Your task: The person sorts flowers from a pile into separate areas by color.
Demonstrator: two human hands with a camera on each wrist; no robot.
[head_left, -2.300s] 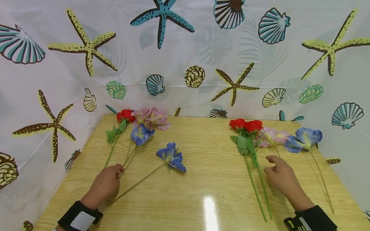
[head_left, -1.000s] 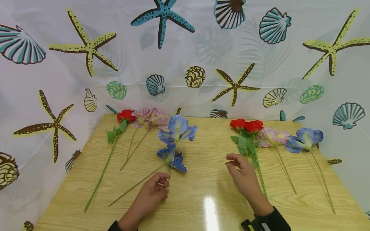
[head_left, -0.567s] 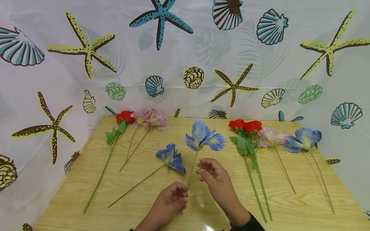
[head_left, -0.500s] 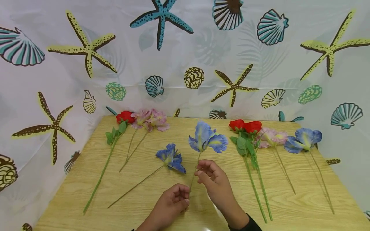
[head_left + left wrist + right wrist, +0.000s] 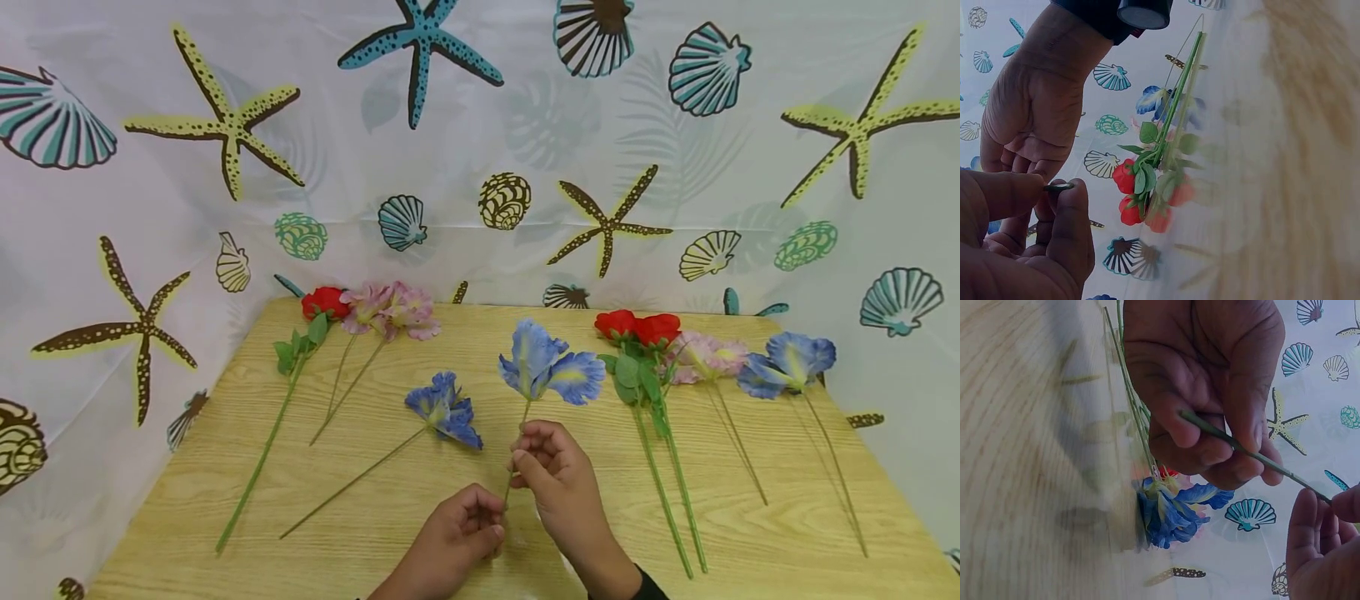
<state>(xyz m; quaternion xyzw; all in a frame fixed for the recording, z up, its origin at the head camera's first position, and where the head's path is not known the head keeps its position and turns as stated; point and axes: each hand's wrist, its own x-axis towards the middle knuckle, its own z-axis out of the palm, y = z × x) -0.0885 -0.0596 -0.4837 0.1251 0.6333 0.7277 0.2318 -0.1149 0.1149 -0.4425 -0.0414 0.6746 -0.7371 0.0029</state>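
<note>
A blue artificial iris (image 5: pixel 547 367) stands tilted above the middle of the table, its petals facing away from me. My left hand (image 5: pixel 457 533) pinches the lower part of its thin stem (image 5: pixel 1285 472) between thumb and fingers. Higher on the same stem, my right hand (image 5: pixel 558 475) holds it with thumb and fingertips. In the left wrist view the stem's end pokes out between the left thumb and finger. Just left of the hands lies another blue iris (image 5: pixel 446 412), its stem slanting toward the lower left.
On the left of the wooden table (image 5: pixel 360 550) lie a red rose (image 5: pixel 326 302) and pink flowers (image 5: pixel 393 310). Two red roses (image 5: pixel 637 325), a pink flower (image 5: pixel 708 357) and a blue iris (image 5: pixel 787 364) lie at right. A shell-patterned cloth (image 5: pixel 465 150) hangs behind.
The left hand has carried the blue iris from the left flower group to the middle. My right hand has come in from the right-hand flowers and taken hold of the stem.
</note>
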